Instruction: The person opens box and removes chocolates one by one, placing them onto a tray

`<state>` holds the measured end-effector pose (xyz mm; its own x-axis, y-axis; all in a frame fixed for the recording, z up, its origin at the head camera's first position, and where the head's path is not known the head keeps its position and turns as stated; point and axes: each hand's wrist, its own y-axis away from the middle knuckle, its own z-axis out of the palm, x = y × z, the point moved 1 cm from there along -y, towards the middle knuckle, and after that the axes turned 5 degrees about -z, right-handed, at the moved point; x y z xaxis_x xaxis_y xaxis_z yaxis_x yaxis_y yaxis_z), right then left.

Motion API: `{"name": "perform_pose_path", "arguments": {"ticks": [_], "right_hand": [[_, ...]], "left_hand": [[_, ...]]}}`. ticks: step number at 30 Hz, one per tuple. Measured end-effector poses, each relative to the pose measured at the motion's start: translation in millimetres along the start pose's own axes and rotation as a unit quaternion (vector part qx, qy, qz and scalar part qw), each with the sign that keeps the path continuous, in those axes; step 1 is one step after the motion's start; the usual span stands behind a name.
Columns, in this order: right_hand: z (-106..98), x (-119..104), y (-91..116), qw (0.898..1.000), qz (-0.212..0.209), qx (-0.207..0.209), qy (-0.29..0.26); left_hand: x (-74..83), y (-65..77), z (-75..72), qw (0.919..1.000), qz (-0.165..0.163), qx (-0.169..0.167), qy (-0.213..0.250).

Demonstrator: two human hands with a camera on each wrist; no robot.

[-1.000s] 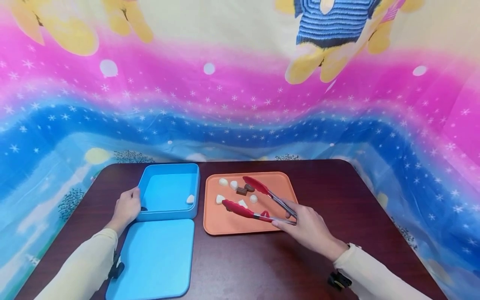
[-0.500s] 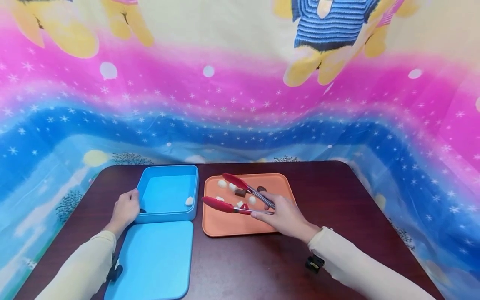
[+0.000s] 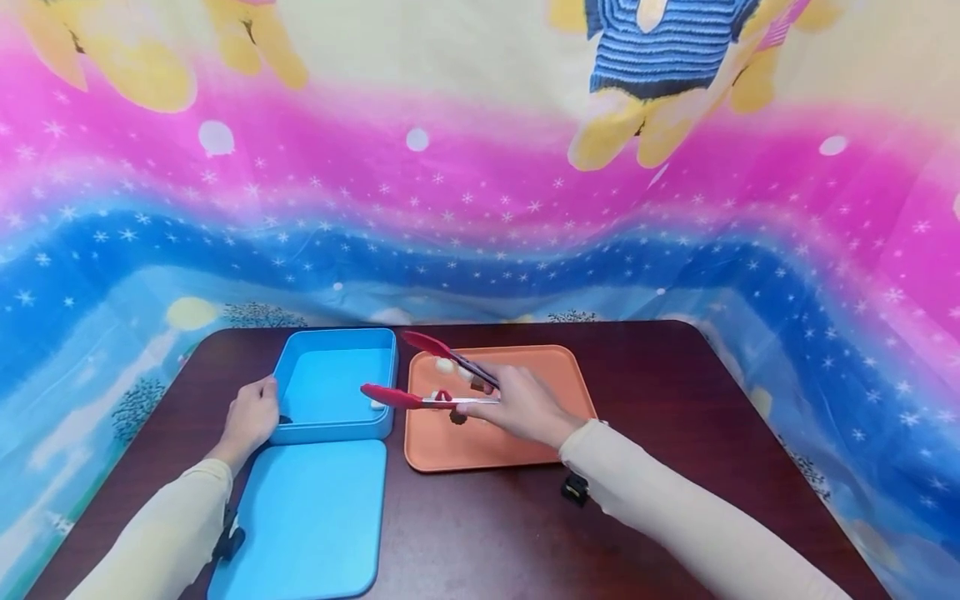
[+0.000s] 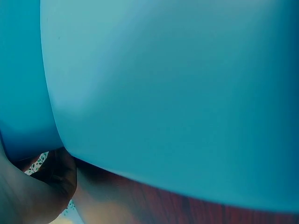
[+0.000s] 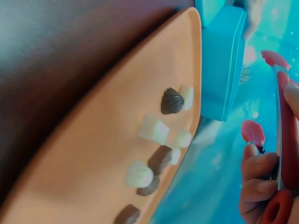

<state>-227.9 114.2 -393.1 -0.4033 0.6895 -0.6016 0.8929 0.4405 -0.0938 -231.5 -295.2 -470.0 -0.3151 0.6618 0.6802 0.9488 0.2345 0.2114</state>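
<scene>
My left hand (image 3: 253,412) grips the left wall of the open blue box (image 3: 337,432), its thumb over the rim. In the box lie a white piece (image 3: 377,405) at the right wall, partly behind the tongs, and a small dark piece (image 3: 285,420) near the left. My right hand (image 3: 525,404) holds red-tipped metal tongs (image 3: 459,402) by the arms. Their jaws stand wide apart with nothing between them, the tips at the box's right side. Below, an orange tray (image 3: 517,450) bears several white and brown chocolate-like pieces, including a dark ridged one (image 5: 173,101).
A flat blue lid (image 3: 311,517) lies on the dark wooden table (image 3: 480,533) in front of the box. Behind the table hangs a printed cloth (image 3: 480,208) with snowflakes and bears.
My right hand has carried the tongs leftward from over the tray to the box's right wall, jaws staying apart. Pieces on the tray's right are now hidden by the hand. The left hand stays put.
</scene>
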Motion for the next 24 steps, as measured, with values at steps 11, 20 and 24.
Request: {"name": "perform_pose_path", "arguments": {"ticks": [11, 20, 24], "right_hand": [[3.6, -24.9, -32.0, 0.994, -0.045, -0.001, 0.097], [19.3, -43.1, -53.6, 0.981, -0.079, -0.046, 0.173], [21.3, -47.4, -62.8, 0.966, -0.12, -0.047, 0.226]], "left_hand": [[-0.1, -1.5, -0.7, 0.9999, 0.006, 0.011, -0.003], [0.4, -4.7, -1.9, 1.0, 0.0, 0.002, -0.004], [-0.3, -4.7, 1.0, 1.0, 0.002, 0.005, -0.001]]}}
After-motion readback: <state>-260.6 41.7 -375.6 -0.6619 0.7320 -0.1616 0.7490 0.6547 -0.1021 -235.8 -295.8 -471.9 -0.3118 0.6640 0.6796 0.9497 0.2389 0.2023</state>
